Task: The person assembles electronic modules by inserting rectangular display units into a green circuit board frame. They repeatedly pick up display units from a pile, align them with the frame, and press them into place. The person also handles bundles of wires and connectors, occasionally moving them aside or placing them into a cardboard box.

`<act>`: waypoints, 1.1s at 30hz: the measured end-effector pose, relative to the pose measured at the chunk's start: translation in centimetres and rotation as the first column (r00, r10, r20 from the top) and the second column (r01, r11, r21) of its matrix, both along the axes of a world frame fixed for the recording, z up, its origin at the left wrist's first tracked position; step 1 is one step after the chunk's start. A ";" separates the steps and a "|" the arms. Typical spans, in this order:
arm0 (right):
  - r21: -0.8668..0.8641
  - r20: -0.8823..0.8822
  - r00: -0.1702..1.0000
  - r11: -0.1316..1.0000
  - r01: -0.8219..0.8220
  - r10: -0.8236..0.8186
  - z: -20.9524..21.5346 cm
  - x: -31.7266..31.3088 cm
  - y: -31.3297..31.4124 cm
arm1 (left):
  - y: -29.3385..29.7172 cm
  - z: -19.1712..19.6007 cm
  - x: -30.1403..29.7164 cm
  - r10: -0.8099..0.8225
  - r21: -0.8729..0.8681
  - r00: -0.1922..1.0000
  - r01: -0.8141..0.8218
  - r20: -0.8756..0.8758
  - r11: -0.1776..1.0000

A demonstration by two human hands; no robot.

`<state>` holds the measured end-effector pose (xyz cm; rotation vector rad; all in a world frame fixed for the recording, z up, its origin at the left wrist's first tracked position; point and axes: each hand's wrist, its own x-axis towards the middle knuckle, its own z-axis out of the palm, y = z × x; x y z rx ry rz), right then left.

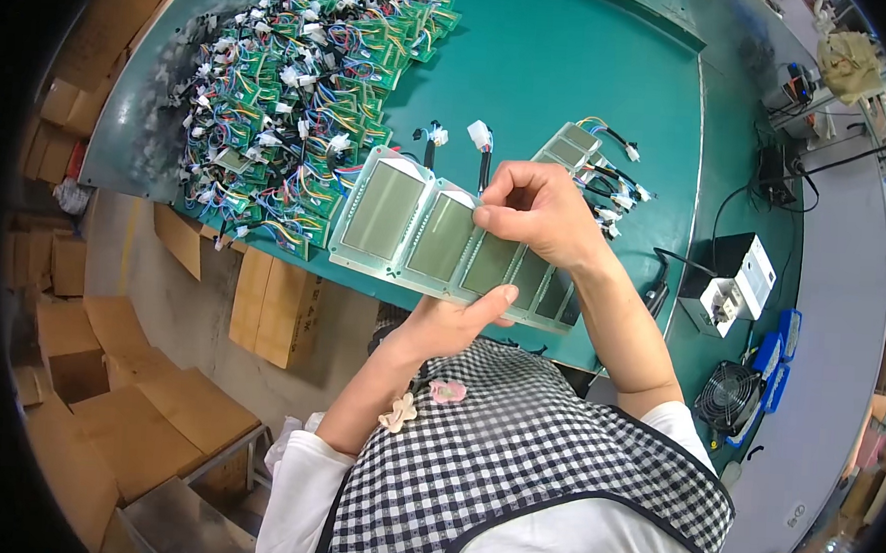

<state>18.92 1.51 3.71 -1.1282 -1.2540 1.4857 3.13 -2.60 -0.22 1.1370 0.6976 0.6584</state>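
Item: row of grey display panels (pixel 435 238), several joined side by side in a pale frame strip, held above the near edge of the green bench (pixel 574 63). Left hand (pixel 440 326) supports the strip from below, thumb pressed up against its near edge, fingers hidden under it (closed on the strip, as far as can be seen). Right hand (pixel 536 213) sits on top, thumb and forefinger pinched together at the upper edge of a middle panel, seemingly at a film or tab. Step judged: working at one panel in the row; the next move would call for a steady support underneath and a fine pinch. Adjacent: heap of green circuit boards with coloured wires (pixel 302 99) far left; loose white-plug leads (pixel 480 138) just beyond the strip; small fan (pixel 729 397) at right
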 end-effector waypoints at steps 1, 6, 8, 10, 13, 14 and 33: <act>-0.002 -0.001 1.000 1.000 0.010 -0.010 0.0 0.0 0.0 | 0.1 0.0 -0.1 -0.009 0.002 1.000 0.009 -0.011 1.000; -0.020 -0.017 1.000 1.000 0.003 -0.003 0.6 0.6 0.2 | 0.1 0.6 0.3 0.028 -0.016 0.999 -0.027 0.046 1.000; -0.011 -0.030 1.000 1.000 0.002 -0.002 0.4 0.7 0.2 | 0.1 0.6 0.3 0.031 -0.023 0.998 -0.029 0.061 0.999; 0.012 -0.057 0.998 1.000 0.006 -0.006 -0.1 0.6 0.3 | 0.1 0.7 0.2 0.022 -0.032 0.998 -0.020 0.064 0.999; -0.039 -0.079 0.997 0.999 -0.005 0.002 0.1 0.7 0.2 | 0.1 0.6 0.3 0.031 -0.015 0.998 -0.030 0.059 0.999; -0.040 -0.074 0.997 0.999 -0.006 0.003 0.1 0.7 0.2 | 0.1 0.6 0.3 0.030 -0.016 0.998 -0.029 0.058 0.999; -0.022 -0.070 0.997 1.000 0.019 -0.020 -0.4 -0.4 0.2 | 0.0 -0.4 0.3 0.043 0.079 0.999 -0.041 -0.028 0.996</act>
